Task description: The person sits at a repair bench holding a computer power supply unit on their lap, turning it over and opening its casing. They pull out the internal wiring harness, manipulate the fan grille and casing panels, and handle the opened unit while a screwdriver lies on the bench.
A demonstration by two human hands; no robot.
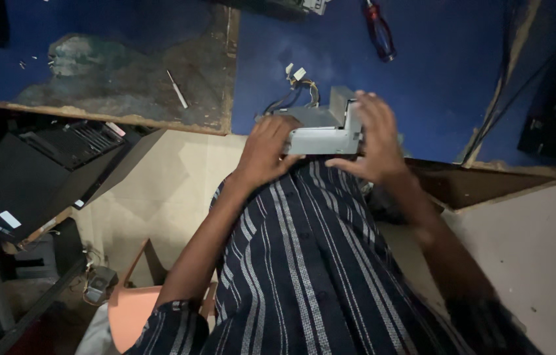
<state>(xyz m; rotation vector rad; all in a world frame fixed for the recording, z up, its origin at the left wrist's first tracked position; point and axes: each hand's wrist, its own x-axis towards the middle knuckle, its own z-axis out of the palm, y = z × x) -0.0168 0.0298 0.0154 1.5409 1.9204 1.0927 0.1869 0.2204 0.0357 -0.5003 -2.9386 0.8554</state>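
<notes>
While we lean over the edge of the blue workbench (436, 79), we hold a grey metal unit (321, 131) between both hands, close against our striped shirt (304, 263). It looks like a power supply box, with a bundle of wires and white plugs (298, 82) coming out of its far side. We judge the step to be turning or positioning the box for inspection; the next move would need a steady grip so the wires do not catch.

Our left hand (266, 152) is curled over the near left corner, fingers closed on the casing. Our right hand (373, 138) lies spread flat against the right side, pressing rather than clasping. Both forearms bend inward from the elbows. A red-handled screwdriver (379, 29) lies further away, untouched.
</notes>
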